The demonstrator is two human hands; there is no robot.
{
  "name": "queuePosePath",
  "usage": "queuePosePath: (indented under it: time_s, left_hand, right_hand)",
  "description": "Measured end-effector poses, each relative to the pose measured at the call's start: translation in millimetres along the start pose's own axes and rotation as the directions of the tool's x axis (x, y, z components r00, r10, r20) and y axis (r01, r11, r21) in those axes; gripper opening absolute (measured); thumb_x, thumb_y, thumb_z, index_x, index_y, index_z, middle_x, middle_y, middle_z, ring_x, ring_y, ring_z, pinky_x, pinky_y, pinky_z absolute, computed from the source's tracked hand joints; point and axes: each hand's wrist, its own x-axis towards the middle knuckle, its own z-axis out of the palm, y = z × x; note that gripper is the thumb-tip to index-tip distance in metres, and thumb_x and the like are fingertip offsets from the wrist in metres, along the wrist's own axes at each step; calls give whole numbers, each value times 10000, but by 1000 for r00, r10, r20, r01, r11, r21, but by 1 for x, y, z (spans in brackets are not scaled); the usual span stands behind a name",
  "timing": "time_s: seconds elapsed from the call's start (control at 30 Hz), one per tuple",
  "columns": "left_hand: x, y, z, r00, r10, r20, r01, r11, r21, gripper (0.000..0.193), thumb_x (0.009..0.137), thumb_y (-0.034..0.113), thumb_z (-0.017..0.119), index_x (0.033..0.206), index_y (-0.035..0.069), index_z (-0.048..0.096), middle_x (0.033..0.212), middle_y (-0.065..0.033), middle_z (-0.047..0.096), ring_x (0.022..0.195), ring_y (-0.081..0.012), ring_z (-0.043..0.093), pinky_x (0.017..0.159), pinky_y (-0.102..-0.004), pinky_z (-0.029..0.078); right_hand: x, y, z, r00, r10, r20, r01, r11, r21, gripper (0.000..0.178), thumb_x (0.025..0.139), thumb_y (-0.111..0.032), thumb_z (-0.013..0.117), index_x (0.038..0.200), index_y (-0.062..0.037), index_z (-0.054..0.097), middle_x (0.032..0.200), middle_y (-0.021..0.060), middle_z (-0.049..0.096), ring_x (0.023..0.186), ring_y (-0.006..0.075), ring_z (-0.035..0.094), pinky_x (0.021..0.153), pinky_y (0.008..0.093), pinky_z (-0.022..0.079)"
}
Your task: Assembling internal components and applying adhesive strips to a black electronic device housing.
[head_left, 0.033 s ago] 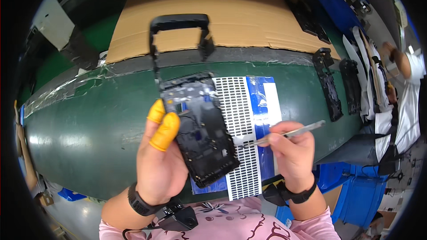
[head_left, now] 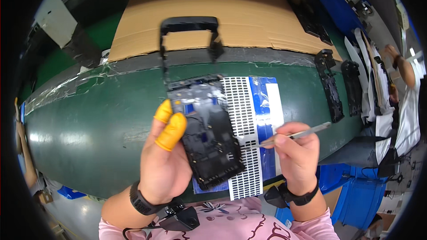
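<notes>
My left hand [head_left: 163, 164], with yellow finger cots on two digits, grips a black plastic device housing [head_left: 209, 129] by its left side. An open rectangular frame [head_left: 190, 23] extends from the housing's far end. Between the fingers of my right hand [head_left: 297, 153] is a pair of metal tweezers [head_left: 311, 130], its tips pointing left, close to the housing's right edge. Whether the tips hold anything is too small to tell. Under both lies a white sheet of small black rectangular stickers [head_left: 242, 106], on top of a blue-and-white sheet [head_left: 263, 124].
A green work table [head_left: 98, 129] spreads beneath, with a cardboard sheet [head_left: 249, 18] along its far side. More black housings [head_left: 331, 91] lie at the right. A person's arm [head_left: 402, 64] shows at the far right, and blue bins [head_left: 356, 195] stand lower right.
The housing and my left hand have shifted slightly to the right. My right hand with the tweezers has also moved a little rightward.
</notes>
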Motion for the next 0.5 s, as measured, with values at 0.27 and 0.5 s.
queuePosePath:
  time_s: [0.27,0.5]
  left_hand:
    - [-7,-3,2,986,-151,74,155,986,-53,410,880,240,434,1230,45,347,1179,-109,461,1076,-227,469,912,-372,392]
    - [-9,-3,1,980,-174,92,182,979,-89,407,878,210,438,1236,44,339,1183,-105,452,1082,-224,456,918,-378,379]
  right_hand:
    - [-17,-10,48,985,-108,138,109,994,-5,182,741,65,594,919,75,556,818,127,607,739,133,588,647,218,474]
    - [-14,0,48,983,-129,132,123,991,59,163,760,57,576,918,84,550,821,138,606,733,151,596,644,224,483]
